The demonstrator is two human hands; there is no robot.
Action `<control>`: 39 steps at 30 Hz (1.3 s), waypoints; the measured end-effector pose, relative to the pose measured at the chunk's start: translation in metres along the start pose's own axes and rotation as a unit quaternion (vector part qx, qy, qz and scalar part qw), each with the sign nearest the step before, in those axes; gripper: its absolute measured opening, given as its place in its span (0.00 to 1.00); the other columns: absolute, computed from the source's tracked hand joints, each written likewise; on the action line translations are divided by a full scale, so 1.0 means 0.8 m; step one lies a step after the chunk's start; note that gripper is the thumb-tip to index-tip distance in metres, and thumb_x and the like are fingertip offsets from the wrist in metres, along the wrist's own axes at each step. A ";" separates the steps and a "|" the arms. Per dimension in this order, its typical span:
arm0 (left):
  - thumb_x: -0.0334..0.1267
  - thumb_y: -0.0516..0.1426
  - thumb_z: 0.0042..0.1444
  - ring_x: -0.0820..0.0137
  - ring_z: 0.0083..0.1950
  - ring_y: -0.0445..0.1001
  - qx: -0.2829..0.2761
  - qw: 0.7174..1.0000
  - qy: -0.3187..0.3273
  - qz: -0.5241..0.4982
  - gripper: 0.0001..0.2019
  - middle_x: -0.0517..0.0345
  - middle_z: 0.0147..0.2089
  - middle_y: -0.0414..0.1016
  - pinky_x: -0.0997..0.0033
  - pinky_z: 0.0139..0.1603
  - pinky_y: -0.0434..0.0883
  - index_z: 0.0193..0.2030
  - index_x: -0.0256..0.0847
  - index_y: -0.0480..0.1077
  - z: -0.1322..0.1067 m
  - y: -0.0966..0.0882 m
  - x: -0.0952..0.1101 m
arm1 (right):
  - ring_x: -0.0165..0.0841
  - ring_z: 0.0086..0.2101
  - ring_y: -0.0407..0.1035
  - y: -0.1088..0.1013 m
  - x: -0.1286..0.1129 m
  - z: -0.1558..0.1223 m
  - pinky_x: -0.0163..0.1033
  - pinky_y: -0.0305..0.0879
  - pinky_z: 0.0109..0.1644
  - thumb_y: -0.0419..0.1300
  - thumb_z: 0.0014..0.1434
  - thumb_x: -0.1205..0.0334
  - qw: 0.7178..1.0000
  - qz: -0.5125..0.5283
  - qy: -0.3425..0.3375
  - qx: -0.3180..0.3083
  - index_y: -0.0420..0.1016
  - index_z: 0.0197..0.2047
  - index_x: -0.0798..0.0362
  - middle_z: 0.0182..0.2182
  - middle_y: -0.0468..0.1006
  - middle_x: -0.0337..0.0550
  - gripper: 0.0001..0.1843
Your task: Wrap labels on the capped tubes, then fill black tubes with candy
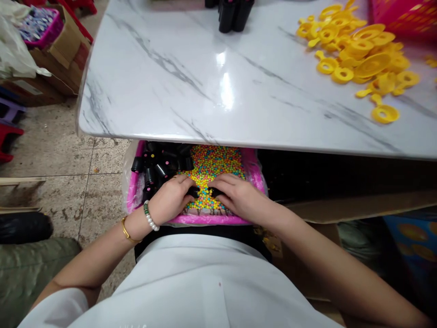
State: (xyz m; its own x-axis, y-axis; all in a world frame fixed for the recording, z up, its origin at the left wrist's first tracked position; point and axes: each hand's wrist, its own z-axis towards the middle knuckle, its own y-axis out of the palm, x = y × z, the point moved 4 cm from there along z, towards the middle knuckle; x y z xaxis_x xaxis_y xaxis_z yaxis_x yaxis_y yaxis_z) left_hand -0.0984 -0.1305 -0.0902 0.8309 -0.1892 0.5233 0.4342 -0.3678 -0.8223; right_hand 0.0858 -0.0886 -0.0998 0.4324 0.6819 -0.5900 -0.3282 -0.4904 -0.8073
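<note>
A pink basket (208, 219) lined with clear plastic sits under the table edge, close to my body. Small multicoloured round beads (216, 159) fill much of it, and a pile of small black tubes (149, 175) lies on its left side. My left hand (171, 197) is closed around one black tube (193, 192), down among the beads. Facing it, my right hand (236, 195) grips another black tube (215, 192). The two tubes point toward each other with beads between them; my fingers partly hide both.
The white marbled tabletop (191, 91) overhangs the basket. On it are a pile of yellow plastic ring-shaped pieces (372, 64), a red basket (406, 16) and standing black tubes (235, 13). Cardboard boxes (64, 59) and a red stool (8, 141) stand at left.
</note>
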 end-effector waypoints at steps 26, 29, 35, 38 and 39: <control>0.24 0.54 0.60 0.60 0.45 0.76 -0.041 0.994 0.044 0.096 0.10 0.46 0.42 0.77 0.58 0.52 0.74 0.45 0.33 0.75 0.006 0.005 0.002 | 0.42 0.45 0.70 0.019 -0.006 0.010 0.46 0.72 0.45 0.54 0.67 0.70 0.991 -0.128 -0.028 -0.037 0.76 0.50 0.56 0.44 0.78 0.53 0.12; 0.22 0.56 0.58 0.60 0.47 0.77 -0.042 0.997 0.034 0.054 0.11 0.46 0.43 0.77 0.58 0.53 0.74 0.46 0.33 0.75 0.007 0.008 0.000 | 0.40 0.45 0.71 0.019 -0.007 0.011 0.46 0.72 0.48 0.56 0.64 0.73 0.998 -0.054 -0.033 -0.024 0.76 0.50 0.55 0.43 0.79 0.51 0.14; 0.27 0.61 0.56 0.66 0.46 0.77 0.012 0.988 0.040 -0.145 0.13 0.54 0.44 0.79 0.66 0.51 0.74 0.48 0.39 0.74 -0.008 -0.008 -0.001 | 0.35 0.44 0.76 -0.007 -0.005 -0.004 0.43 0.74 0.50 0.62 0.59 0.70 0.979 0.201 0.021 0.036 0.76 0.48 0.51 0.43 0.82 0.44 0.14; 0.29 0.60 0.57 0.69 0.43 0.77 0.030 0.961 0.014 -0.275 0.12 0.55 0.45 0.79 0.68 0.47 0.74 0.48 0.39 0.74 -0.016 -0.015 -0.004 | 0.35 0.43 0.78 -0.017 -0.002 -0.013 0.43 0.76 0.50 0.64 0.59 0.61 0.938 0.326 0.093 0.075 0.76 0.47 0.51 0.43 0.81 0.45 0.13; 0.30 0.60 0.56 0.69 0.43 0.77 0.032 0.948 0.007 -0.315 0.12 0.54 0.45 0.79 0.68 0.47 0.74 0.48 0.38 0.73 -0.017 -0.016 -0.004 | 0.35 0.43 0.78 -0.018 -0.001 -0.014 0.43 0.77 0.50 0.65 0.58 0.59 0.922 0.361 0.109 0.085 0.75 0.47 0.52 0.43 0.81 0.45 0.13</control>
State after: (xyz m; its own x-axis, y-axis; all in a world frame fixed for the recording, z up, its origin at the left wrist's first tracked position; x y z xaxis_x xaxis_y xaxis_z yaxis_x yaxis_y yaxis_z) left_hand -0.1118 -0.1378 -0.0782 0.3944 0.0377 0.9182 0.8635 -0.3569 -0.3563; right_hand 0.0994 -0.0884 -0.0876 0.2031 0.0768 -0.9761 -0.7155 -0.6689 -0.2015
